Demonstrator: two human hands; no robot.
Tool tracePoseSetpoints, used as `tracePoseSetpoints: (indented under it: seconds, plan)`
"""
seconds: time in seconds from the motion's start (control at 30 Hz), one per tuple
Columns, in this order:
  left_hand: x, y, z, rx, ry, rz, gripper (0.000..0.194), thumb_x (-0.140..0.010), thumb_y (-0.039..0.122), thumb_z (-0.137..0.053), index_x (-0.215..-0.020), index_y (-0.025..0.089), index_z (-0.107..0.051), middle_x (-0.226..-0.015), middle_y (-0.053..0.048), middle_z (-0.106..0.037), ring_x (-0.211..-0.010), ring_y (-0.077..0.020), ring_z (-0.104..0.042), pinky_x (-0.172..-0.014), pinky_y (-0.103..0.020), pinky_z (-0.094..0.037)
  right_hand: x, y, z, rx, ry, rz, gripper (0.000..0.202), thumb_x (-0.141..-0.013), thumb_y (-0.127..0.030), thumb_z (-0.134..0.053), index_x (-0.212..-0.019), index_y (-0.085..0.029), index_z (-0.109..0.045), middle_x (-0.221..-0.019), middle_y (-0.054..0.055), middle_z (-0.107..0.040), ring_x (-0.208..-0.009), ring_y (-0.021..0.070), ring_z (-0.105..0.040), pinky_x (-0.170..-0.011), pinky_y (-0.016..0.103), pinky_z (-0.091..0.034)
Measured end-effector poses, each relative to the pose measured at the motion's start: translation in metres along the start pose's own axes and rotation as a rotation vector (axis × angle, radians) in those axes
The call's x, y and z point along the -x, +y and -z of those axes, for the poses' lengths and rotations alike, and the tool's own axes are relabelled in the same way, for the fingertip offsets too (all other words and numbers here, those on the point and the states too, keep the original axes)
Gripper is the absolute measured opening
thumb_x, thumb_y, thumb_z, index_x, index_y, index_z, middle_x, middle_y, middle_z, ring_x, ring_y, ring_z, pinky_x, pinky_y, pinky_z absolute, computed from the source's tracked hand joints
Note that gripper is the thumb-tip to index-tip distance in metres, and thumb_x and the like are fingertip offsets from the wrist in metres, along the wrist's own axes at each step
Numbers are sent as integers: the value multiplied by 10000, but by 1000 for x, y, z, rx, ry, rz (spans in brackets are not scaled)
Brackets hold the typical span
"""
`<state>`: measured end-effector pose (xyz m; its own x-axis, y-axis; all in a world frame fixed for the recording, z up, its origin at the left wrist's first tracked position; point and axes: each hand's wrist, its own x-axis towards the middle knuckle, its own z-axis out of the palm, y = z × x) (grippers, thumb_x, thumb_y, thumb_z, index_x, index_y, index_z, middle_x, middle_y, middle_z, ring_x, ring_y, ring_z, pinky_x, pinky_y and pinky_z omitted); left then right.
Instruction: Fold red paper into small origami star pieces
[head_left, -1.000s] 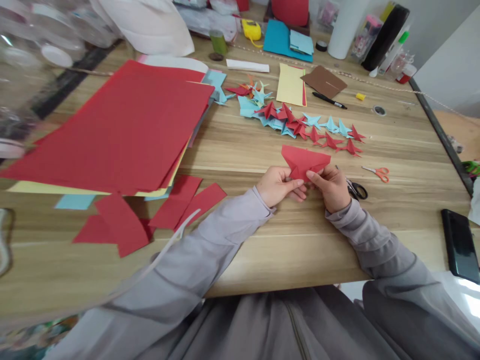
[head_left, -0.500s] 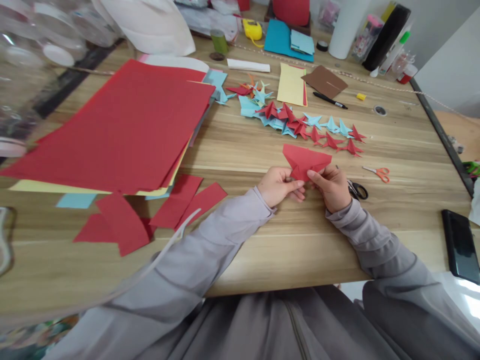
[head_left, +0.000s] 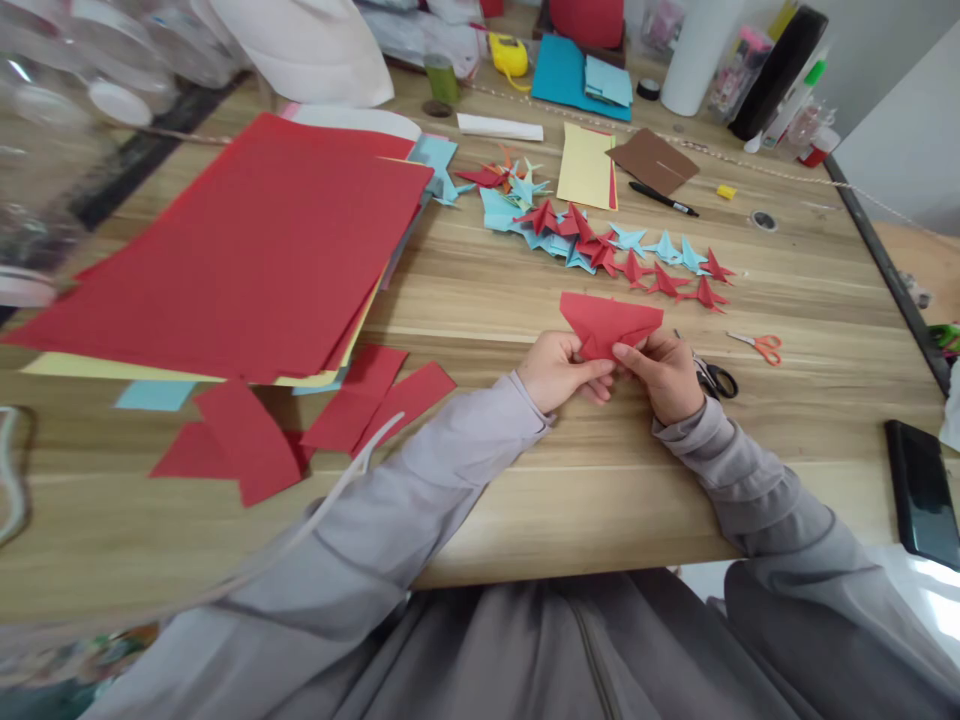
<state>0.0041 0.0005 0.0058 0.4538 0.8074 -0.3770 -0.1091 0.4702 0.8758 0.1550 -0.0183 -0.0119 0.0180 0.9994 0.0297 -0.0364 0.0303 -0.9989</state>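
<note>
Between my hands is a folded red paper (head_left: 609, 322), wide along its far edge and narrower toward me. My left hand (head_left: 559, 372) pinches its near left part, thumb on top. On the near right part my right hand (head_left: 661, 375) is closed, its thumb pressed on a fold. Beyond the paper lie several folded red cranes (head_left: 667, 283) and light blue cranes (head_left: 666, 250) in rows. Black-handled scissors (head_left: 721, 380) lie beside my right hand, partly hidden by it. Orange-handled scissors (head_left: 766, 347) rest farther right.
Large red sheets (head_left: 247, 250) are stacked at the left, with cut red strips (head_left: 247, 440) before them. A white cable (head_left: 330, 500) crosses my left sleeve. A black phone (head_left: 922, 490) is at the right edge. Yellow paper (head_left: 583, 168), a pen (head_left: 664, 199) and brown paper (head_left: 654, 160) lie behind.
The red paper's far left corner has shifted slightly left and its top face looks a little wider. Both hands keep nearly the same hold.
</note>
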Motion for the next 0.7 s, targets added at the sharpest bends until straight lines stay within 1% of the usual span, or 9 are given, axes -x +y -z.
tracePoseSetpoints:
  seconds: [0.13, 0.27, 0.4, 0.57, 0.63, 0.7]
  plan:
    - [3, -1, -4, -30, -10, -12, 171, -745, 26, -669, -610, 78, -579, -481, -2, -611, -395, -115, -590, -424, -229, -521, 2, -7, -5, -6, -44, 14, 274, -604, -411, -817, -637, -179, -677, -571, -20, -645, -488, 91, -534, -474, 226, -443]
    - [4, -3, -5, -65, -38, -8, 170, -734, 17, -666, -603, 78, -576, -483, -2, -611, -389, -106, -581, -432, -225, -516, 5, -3, -5, -44, -12, 53, 222, -623, -388, -813, -670, -195, -714, -624, -13, -683, -546, 114, -584, -537, 249, -483]
    - [4, -3, -3, -64, -78, -16, 173, -700, 42, -713, -595, 76, -579, -485, -2, -619, -389, -99, -585, -429, -209, -520, 5, 4, -2, -59, -6, 71, 196, -667, -393, -785, -680, -207, -726, -657, -11, -696, -608, 140, -620, -599, 275, -509]
    - [5, -2, -4, -67, -65, -9, 174, -696, 41, -717, -589, 77, -585, -482, -5, -619, -385, -100, -583, -421, -213, -523, 4, 4, -2, -20, 8, 96, 199, -666, -392, -784, -681, -204, -720, -656, -10, -692, -604, 140, -615, -632, 287, -516]
    - [5, -2, -4, -77, -61, -5, 169, -698, 39, -713, -590, 76, -589, -480, -9, -617, -387, -105, -583, -423, -223, -524, 5, 2, -3, -14, 23, 77, 217, -677, -409, -772, -688, -200, -713, -671, -2, -695, -627, 150, -624, -658, 300, -525]
    - [5, -2, -5, -82, -57, -1, 163, -698, 40, -712, -592, 74, -593, -479, -12, -617, -388, -110, -582, -421, -230, -523, 5, 2, -4, -11, 45, 51, 250, -692, -440, -752, -694, -194, -702, -672, 3, -690, -625, 153, -622, -651, 301, -527]
